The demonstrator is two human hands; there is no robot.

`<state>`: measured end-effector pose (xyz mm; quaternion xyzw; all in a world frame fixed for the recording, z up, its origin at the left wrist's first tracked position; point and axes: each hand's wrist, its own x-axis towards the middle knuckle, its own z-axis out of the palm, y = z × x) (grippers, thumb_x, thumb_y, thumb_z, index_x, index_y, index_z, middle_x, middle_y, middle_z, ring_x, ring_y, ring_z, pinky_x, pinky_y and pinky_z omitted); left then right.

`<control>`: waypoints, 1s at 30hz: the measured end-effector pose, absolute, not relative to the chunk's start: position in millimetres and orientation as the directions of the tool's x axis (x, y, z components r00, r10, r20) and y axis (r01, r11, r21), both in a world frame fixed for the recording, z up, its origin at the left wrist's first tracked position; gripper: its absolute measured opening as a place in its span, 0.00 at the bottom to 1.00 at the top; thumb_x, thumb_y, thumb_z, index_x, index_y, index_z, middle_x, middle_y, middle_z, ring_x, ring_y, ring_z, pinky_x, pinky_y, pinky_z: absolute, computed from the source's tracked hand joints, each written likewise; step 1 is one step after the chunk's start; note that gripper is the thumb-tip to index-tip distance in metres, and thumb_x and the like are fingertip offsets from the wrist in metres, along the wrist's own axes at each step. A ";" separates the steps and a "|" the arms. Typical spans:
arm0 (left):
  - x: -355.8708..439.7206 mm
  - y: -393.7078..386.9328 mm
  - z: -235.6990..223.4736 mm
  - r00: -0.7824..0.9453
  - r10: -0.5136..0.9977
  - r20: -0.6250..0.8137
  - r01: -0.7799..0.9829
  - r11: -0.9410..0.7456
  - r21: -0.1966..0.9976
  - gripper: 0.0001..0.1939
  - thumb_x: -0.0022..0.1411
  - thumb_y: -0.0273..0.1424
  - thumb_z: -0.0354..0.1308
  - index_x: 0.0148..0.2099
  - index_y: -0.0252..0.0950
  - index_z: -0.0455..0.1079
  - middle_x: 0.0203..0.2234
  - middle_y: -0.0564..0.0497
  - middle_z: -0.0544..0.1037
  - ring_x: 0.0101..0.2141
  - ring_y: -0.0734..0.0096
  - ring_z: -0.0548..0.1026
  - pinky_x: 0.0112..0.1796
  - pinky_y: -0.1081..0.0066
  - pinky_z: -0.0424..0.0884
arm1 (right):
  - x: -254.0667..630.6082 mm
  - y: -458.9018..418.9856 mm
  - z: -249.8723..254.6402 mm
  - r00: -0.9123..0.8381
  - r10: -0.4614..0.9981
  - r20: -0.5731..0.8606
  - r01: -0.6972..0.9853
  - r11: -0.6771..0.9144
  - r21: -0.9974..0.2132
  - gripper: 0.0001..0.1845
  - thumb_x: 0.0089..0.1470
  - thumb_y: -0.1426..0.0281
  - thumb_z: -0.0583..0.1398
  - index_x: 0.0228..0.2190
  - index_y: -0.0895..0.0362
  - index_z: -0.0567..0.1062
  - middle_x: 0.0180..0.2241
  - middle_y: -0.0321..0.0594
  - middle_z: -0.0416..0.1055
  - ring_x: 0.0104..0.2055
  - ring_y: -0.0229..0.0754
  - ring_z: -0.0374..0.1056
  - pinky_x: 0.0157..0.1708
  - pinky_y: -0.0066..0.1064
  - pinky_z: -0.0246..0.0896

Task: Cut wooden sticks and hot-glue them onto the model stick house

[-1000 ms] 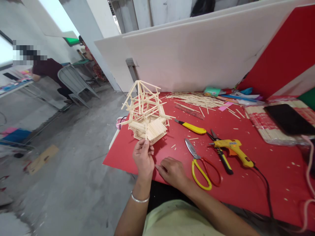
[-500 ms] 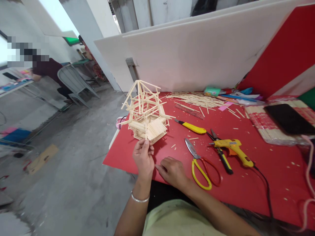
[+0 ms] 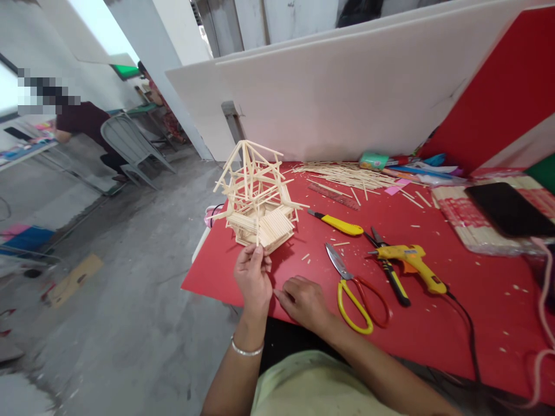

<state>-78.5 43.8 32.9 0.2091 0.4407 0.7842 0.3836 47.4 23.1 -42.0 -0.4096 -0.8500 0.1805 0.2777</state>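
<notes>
A model pavilion of thin wooden sticks (image 3: pixel 275 226), with an open-frame peaked roof, stands near the red table's left edge. At its front, my left hand (image 3: pixel 254 274) pinches the lower end of a slim wooden stick (image 3: pixel 258 228) between thumb and fingers; whether that stick is fixed to the model cannot be made out. My right hand (image 3: pixel 303 300) rests on the table edge beside it, fingers loosely curled, thumb apart, holding nothing. Scissors (image 3: pixel 342 271) with one yellow and one red handle lie just right of it.
A yellow utility knife (image 3: pixel 340 225), a yellow glue gun (image 3: pixel 407 260) with its cord and black-yellow pliers (image 3: pixel 396 283) lie to the right. Behind are loose sticks (image 3: pixel 347 176) and a ruler (image 3: pixel 333 196). A phone (image 3: pixel 511 208) sits on packed sticks. White boards (image 3: pixel 325 110) stand behind.
Both hands and the model stay where they were. In the background, the seated person's head has shifted slightly.
</notes>
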 end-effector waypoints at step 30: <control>-78.2 42.9 33.4 -0.630 0.776 -0.012 -0.389 -0.302 0.870 0.12 0.56 0.36 0.68 0.37 0.35 0.72 0.22 0.55 0.75 0.20 0.80 0.71 0.22 0.80 0.65 | 47.4 23.2 -42.2 -0.500 0.799 0.333 0.595 0.597 -0.539 0.18 0.63 0.63 0.57 0.23 0.55 0.69 0.24 0.36 0.70 0.29 0.36 0.61 0.31 0.31 0.46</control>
